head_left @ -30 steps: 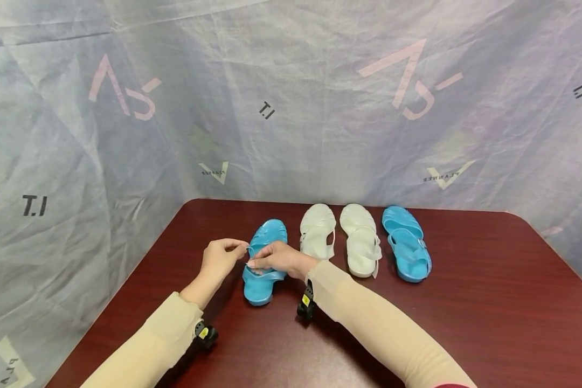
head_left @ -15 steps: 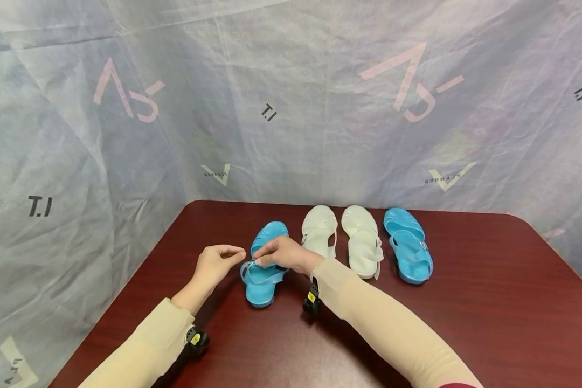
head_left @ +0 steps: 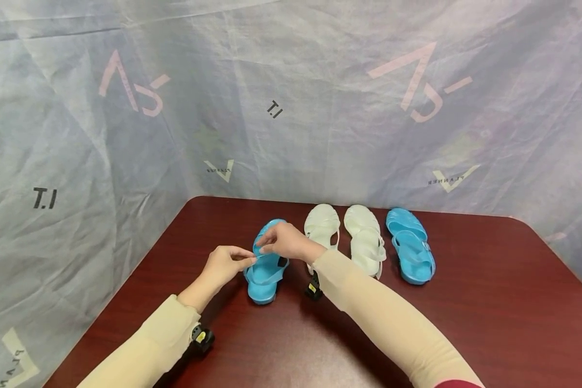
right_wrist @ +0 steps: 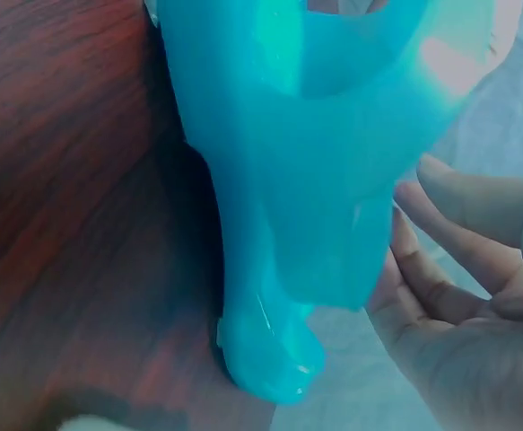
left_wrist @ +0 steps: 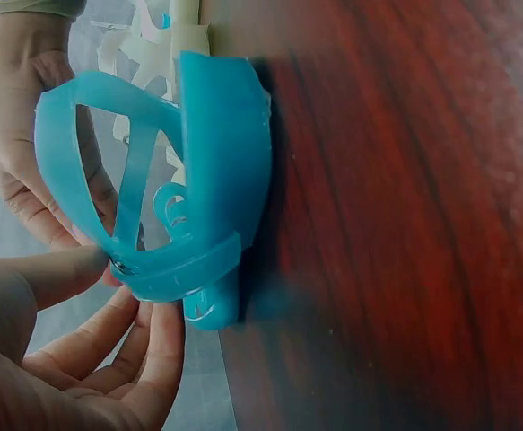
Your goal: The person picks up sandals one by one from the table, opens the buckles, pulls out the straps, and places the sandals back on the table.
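On the left of the toe-away blue jelly sandal [head_left: 265, 272], its strap [left_wrist: 55, 171] was pinched by the left hand [head_left: 225, 262], any hold by the right hand [head_left: 286, 241] being unclear.

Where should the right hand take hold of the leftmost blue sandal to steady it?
Probably the heel of that sandal, from the near side: it faces that way, showing past the strap and clear of the left hand, which pinches the strap farther forward.
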A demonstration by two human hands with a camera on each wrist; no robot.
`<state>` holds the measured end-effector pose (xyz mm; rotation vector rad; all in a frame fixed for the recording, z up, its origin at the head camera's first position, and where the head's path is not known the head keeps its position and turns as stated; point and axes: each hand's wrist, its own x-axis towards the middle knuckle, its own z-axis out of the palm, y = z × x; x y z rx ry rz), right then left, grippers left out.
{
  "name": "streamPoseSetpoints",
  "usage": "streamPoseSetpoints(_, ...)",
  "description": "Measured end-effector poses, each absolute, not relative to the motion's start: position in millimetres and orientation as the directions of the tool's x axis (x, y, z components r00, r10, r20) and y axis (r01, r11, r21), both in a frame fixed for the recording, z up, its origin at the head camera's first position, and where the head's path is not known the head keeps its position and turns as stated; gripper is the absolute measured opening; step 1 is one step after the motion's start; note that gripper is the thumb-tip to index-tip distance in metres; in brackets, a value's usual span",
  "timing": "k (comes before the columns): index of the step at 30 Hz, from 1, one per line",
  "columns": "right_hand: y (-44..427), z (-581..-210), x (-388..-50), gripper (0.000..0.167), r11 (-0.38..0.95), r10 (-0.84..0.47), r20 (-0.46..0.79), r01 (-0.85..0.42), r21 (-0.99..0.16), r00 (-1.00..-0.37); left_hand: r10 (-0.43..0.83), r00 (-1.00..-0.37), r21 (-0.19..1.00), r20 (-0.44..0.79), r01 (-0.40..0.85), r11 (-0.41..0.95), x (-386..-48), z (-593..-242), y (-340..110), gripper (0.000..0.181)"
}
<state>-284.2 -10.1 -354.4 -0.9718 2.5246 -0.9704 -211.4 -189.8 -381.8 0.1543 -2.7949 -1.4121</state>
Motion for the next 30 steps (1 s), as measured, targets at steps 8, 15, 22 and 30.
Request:
streamPoseSetpoints(8,-11.1,-356.1,-285.2,0.015,0.560,-0.728,-0.044,-0.556,-0.614,-0.684,-0.054,-0.998,0.733,0.025,-0.018,0.680,-214.5,-379.6,-186.9,0.016)
streamPoseSetpoints(15,-11.8,-358.1,-281.0,0.011,0.577,-0.710,-0.039,-0.550,-0.604,-0.703,0.001,-0.999,0.711,0.053,0.039,0.702,-214.4,-379.0,-187.2,0.015)
streamPoseSetpoints(22,-10.1,-363.0,-279.9,0.010,0.530,-0.696,-0.010,-0.504,-0.682,-0.718,-0.038,-0.998,0.755,0.049,0.012,0.656,-212.2,-382.4,-188.3,0.018)
streamPoseSetpoints(30,-10.7,-367.0,-279.4,0.008,0.514,-0.679,-0.019,-0.457,-0.726,-0.734,-0.079,-0.995,0.772,0.064,-0.001,0.636,-209.3,-389.0,-190.5,0.019)
